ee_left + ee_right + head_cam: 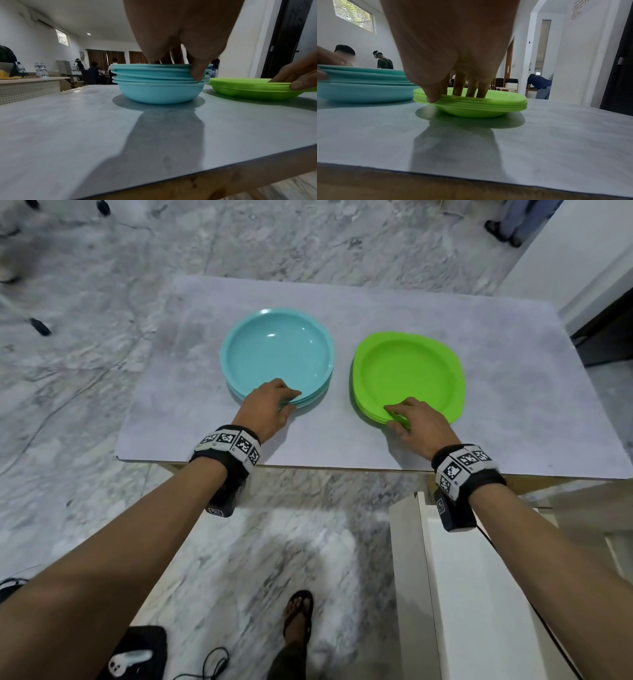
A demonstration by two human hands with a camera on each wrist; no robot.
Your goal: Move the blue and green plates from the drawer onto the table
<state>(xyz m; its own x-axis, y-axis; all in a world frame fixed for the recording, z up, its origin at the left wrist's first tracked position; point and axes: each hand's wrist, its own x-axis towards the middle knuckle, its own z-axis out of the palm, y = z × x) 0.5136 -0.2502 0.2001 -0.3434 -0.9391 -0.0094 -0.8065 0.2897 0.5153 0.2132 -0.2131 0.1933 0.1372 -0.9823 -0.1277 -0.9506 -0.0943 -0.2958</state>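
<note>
A stack of several blue plates (277, 350) (159, 89) (361, 86) stands on the grey table (342, 440), left of a stack of several green plates (407, 371) (471, 106) (254, 88). My left hand (274, 402) (181, 40) pinches the near rim of the blue stack, fingers on top and thumb against the stack's side. My right hand (414, 419) (453, 47) pinches the near rim of the green stack the same way, fingers inside the top plate, thumb at the edge. Both stacks rest flat on the table.
A white drawer unit (462, 594) stands at my lower right, below the table's near edge. My sandalled foot (298, 611) is on the marble floor (102, 285). A dark doorway (609, 326) lies to the right. Other people stand in the room (539, 85).
</note>
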